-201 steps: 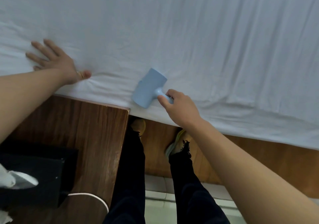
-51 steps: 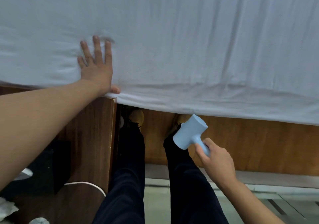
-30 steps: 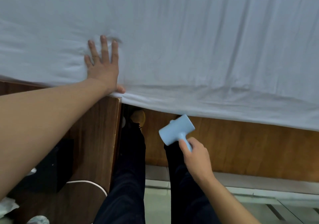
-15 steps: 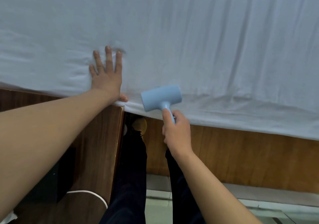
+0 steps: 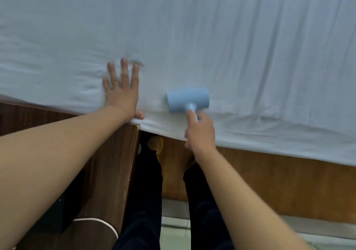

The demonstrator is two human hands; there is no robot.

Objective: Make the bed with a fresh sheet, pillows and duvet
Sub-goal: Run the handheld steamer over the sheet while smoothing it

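The fresh sheet [image 5: 212,38] lay spread over the bed. The blue roller [image 5: 187,99], below the edge a second earlier, now rested on its near border, handle gripped by the right hand [image 5: 200,132]. The left hand [image 5: 121,91] stayed flat, fingers spread, pinning the sheet. Judged: lint-rolling resumed; pillows and duvet outstanding.

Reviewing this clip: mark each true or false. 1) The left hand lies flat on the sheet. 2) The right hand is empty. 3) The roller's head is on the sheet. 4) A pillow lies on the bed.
1) True: the left hand rests flat, fingers spread, on the white sheet.
2) False: the right hand grips the handle of a blue roller.
3) True: its head lies on the sheet near the bed's edge.
4) False: only sheet shows; no pillow in view.
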